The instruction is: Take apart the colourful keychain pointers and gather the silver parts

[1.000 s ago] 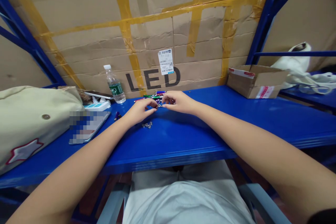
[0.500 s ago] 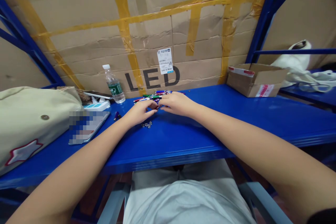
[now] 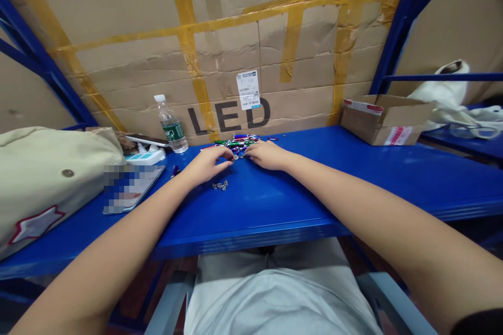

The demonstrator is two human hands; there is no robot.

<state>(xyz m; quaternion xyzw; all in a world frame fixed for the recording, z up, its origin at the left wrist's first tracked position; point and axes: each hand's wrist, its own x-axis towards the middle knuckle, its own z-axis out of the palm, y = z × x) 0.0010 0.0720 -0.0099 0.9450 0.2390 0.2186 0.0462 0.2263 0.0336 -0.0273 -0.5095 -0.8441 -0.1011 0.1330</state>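
A pile of slim, shiny coloured sticks (image 3: 239,141), pen-like, lies at the back of the blue table. Small round metallic pieces (image 3: 241,157) sit in front of it, between my two hands. My left hand (image 3: 210,165) rests beside them with thumb and fingers apart and nothing visible in its grasp. Opposite it, my right hand (image 3: 269,155) has loosely bent fingers whose tips reach the table by the pile. Nearer me is a small cluster of silvery metal parts (image 3: 220,186). A dark purple stick-like piece (image 3: 175,171) lies left of my left hand.
A water bottle (image 3: 173,131) stands at the back left, near a power strip (image 3: 145,158) and a phone (image 3: 137,188). The cream bag (image 3: 58,167) takes up the left end. An open cardboard box (image 3: 387,120) stands at the right; a taped cardboard wall (image 3: 314,63) closes the back.
My hands have drawn slightly apart, the right one moving a little right. Small metallic pieces and more of the coloured sticks now show between them.
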